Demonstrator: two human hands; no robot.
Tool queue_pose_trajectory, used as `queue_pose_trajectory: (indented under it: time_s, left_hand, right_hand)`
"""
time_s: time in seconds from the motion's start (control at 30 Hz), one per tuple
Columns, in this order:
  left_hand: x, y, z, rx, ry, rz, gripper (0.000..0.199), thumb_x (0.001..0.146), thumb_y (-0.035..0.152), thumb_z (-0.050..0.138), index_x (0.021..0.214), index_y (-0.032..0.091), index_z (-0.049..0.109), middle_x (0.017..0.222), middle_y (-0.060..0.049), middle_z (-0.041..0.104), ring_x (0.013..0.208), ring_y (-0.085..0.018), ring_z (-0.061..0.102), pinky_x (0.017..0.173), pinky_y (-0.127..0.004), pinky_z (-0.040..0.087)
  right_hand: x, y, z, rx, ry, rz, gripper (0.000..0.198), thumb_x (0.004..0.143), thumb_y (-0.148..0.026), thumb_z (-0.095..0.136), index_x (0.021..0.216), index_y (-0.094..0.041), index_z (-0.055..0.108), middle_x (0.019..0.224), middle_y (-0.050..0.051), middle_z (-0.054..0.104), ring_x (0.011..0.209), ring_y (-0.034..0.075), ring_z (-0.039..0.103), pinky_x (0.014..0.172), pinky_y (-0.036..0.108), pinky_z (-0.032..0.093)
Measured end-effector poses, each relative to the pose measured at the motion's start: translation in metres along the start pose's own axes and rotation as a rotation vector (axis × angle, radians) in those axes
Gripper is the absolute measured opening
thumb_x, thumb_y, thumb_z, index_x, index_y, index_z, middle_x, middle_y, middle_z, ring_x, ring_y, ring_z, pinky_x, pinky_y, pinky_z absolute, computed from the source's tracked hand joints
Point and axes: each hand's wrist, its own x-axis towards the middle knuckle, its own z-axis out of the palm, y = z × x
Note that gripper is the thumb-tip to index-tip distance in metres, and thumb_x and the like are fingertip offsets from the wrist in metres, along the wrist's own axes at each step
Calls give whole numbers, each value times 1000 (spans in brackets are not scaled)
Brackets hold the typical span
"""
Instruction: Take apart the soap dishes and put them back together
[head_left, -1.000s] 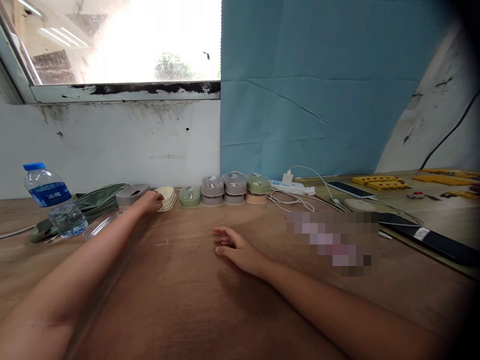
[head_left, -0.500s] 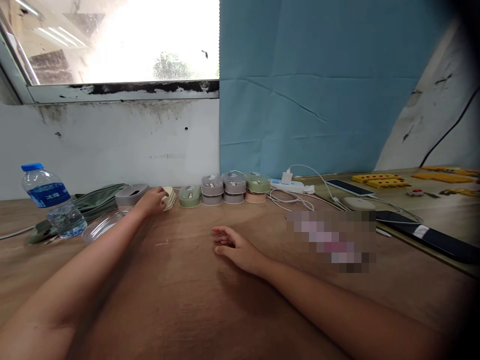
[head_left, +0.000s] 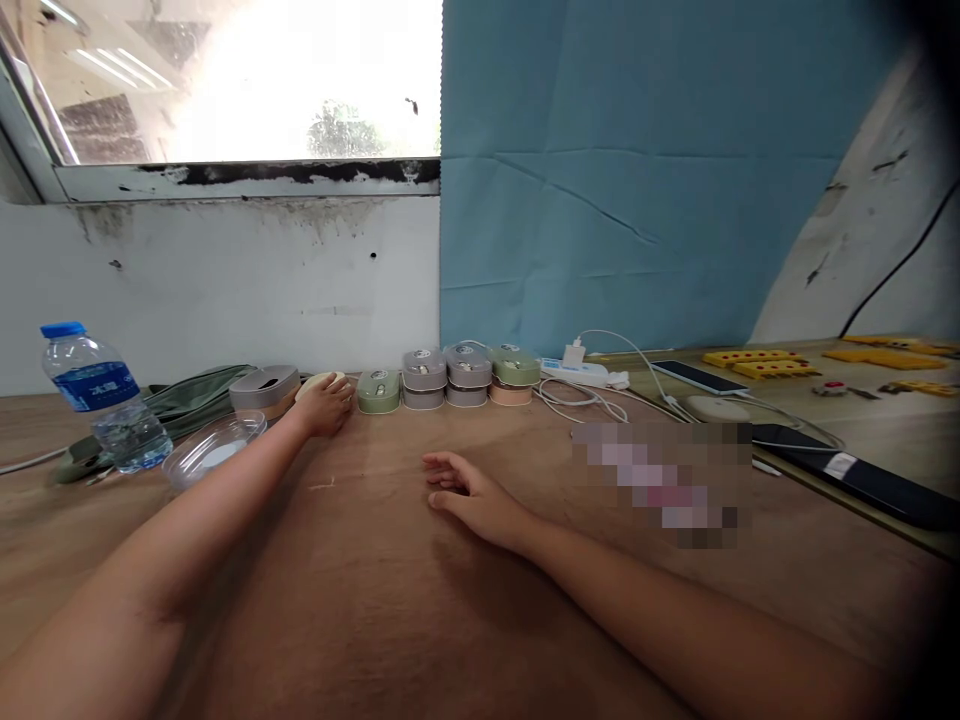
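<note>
My left hand (head_left: 325, 406) reaches to the back of the table and is closed over a cream-coloured stack with wavy edges (head_left: 322, 379), mostly hidden behind the hand. Its fingers lie over the stack's right side; the thumb is hidden. Left of it sits a grey oval box (head_left: 264, 388) with a slot in its top. On its right is a single green lidded box (head_left: 379, 391). My right hand (head_left: 469, 496) rests on the table in the middle, fingers loosely curled and apart, with nothing in it.
Grey lidded boxes (head_left: 424, 380) stand stacked in pairs along the wall, beside a power strip (head_left: 574, 372) with white cables. A water bottle (head_left: 105, 400), green pouch (head_left: 202, 400) and clear round container (head_left: 214, 450) stand left. Phones (head_left: 697, 376) and yellow pieces (head_left: 761, 362) lie right.
My left hand has shifted slightly right and forward, its fingers now lying over the cream-coloured stack and covering most of it. My right hand has stayed where it was.
</note>
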Motion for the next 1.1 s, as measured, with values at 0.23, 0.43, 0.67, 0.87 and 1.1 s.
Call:
queue_pose_trajectory:
  time_s: [0.23, 0.43, 0.67, 0.87, 1.1]
  left_hand:
    - [-5, 0, 1, -30, 11, -26, 28, 69, 21, 49, 94, 19, 61, 120, -9, 52, 119, -28, 33, 101, -41, 14]
    - [3, 10, 2, -109, 133, -193, 31, 73, 21, 44, 103, 16, 54, 116, -13, 52, 114, -28, 40, 99, -42, 23]
    - [32, 48, 22, -254, 221, -407, 56, 72, 23, 46, 125, 11, 35, 132, -14, 37, 122, -27, 33, 100, -39, 28]
    - [26, 62, 17, -359, 225, -484, 58, 69, 21, 48, 125, 10, 38, 133, -14, 37, 122, -29, 33, 101, -40, 28]
    - [-14, 90, -18, -459, 200, -463, 54, 67, 21, 50, 120, 15, 44, 129, -11, 43, 119, -27, 39, 99, -38, 31]
  right_hand:
    - [0, -2, 0, -11, 2, -18, 43, 68, -12, 57, 111, -17, 48, 113, 8, 54, 103, 18, 52, 92, 34, 38]
    - [1, 0, 0, -2, 9, -27, 43, 68, -11, 57, 109, -19, 49, 113, 7, 55, 103, 17, 52, 92, 35, 38]
    - [2, 1, 0, -3, 14, -14, 42, 68, -10, 56, 108, -20, 49, 108, 5, 56, 101, 17, 53, 91, 36, 39]
    - [2, -1, 1, 13, 3, -4, 41, 68, -10, 55, 107, -19, 49, 105, 6, 57, 101, 18, 52, 90, 36, 41]
    - [2, 0, 2, 48, 23, 1, 41, 66, -10, 55, 105, -20, 51, 104, 5, 57, 98, 17, 53, 88, 35, 42]
